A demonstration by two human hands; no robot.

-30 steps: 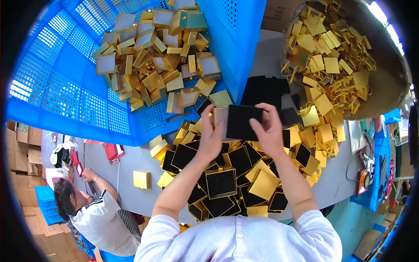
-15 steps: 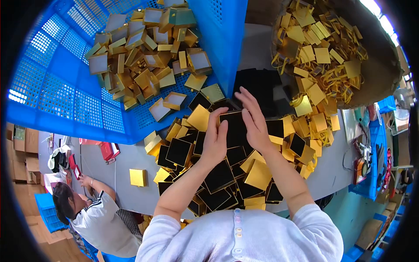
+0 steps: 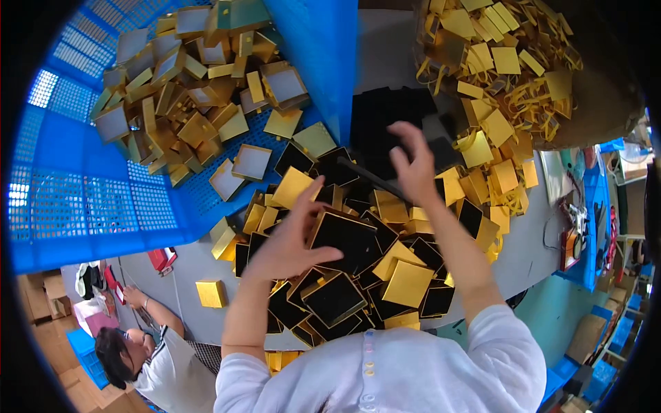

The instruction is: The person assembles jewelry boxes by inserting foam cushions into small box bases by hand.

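At the near edge of the grey table, a person in a white buttoned top had both arms stretched over a heaped pile of shallow gold boxes, many with black insides facing up. The left hand was spread, its thumb out over the black inside of a larger gold-edged box and its fingers by that box's far left corner; whether it had a grip on the box could not be made out. That box lay tilted atop the middle of the pile, between the forearms.

The right hand, farther out, was loosely spread, thumb apart from the fingers, with nothing visible in its grasp. A dark strip slanted just beside it, and black sheets lay beyond. A lone gold box sat left of the pile.

Past the pile on the left stood a blue perforated crate holding pale-lined gold boxes; on the right, a brown container held gold pieces with ribbons. Well off to the left, a co-worker had a hand near red items.
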